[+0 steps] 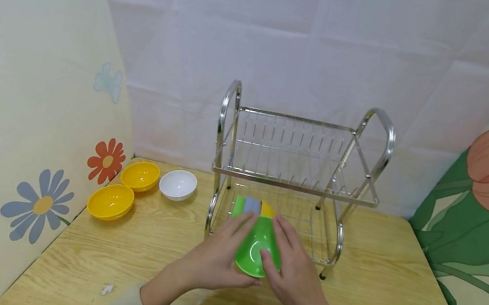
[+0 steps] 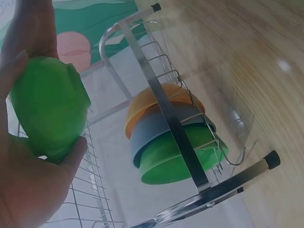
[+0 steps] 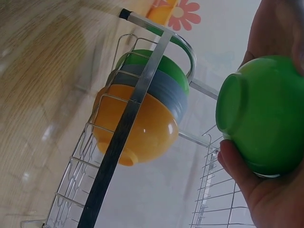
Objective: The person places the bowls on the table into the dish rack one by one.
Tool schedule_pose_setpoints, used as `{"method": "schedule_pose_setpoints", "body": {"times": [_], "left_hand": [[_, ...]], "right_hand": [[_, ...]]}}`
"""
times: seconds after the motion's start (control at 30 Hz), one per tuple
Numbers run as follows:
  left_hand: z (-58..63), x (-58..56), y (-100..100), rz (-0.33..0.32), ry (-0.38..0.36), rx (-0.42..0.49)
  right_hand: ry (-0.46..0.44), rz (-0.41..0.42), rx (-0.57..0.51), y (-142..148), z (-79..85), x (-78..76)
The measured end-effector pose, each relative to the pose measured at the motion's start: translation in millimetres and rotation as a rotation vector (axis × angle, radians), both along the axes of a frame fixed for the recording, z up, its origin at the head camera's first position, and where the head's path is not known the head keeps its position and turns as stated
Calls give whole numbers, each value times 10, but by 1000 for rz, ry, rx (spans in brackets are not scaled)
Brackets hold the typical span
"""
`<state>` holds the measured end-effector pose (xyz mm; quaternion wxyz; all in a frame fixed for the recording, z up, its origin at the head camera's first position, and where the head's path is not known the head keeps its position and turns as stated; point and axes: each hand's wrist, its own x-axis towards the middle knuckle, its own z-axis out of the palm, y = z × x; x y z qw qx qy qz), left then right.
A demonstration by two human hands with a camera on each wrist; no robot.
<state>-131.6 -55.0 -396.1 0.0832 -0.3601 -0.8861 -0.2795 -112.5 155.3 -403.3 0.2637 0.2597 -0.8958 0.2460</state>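
Observation:
Both hands hold a green bowl (image 1: 261, 239) in front of the two-tier metal dish rack (image 1: 297, 187), with its inside facing the head camera. The left hand (image 1: 220, 253) grips the bowl's left side. On the opposite side, the right hand (image 1: 297, 272) grips it, its thumb over the rim. Inside the rack's lower tier, another green bowl (image 2: 166, 164), a grey-blue bowl (image 2: 154, 126) and a yellow-orange bowl (image 3: 135, 126) stand on their sides, nested against each other. From the head view, the held bowl and hands partly hide this row.
Two yellow bowls (image 1: 111, 201) and a white bowl (image 1: 178, 185) sit upright on the wooden table (image 1: 374, 304), left of the rack. A small white scrap (image 1: 107, 289) lies near the front left. Printed cloths rise at the left, back and right.

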Motion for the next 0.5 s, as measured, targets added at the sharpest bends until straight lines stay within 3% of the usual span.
{"method": "schedule_pose_setpoints", "body": {"times": [0.27, 0.5], "left_hand": [[6, 15, 35, 31, -37, -6], [3, 27, 74, 54, -54, 34]], "right_hand": [[39, 26, 0, 21, -17, -7], [21, 37, -127, 37, 15, -10]]}}
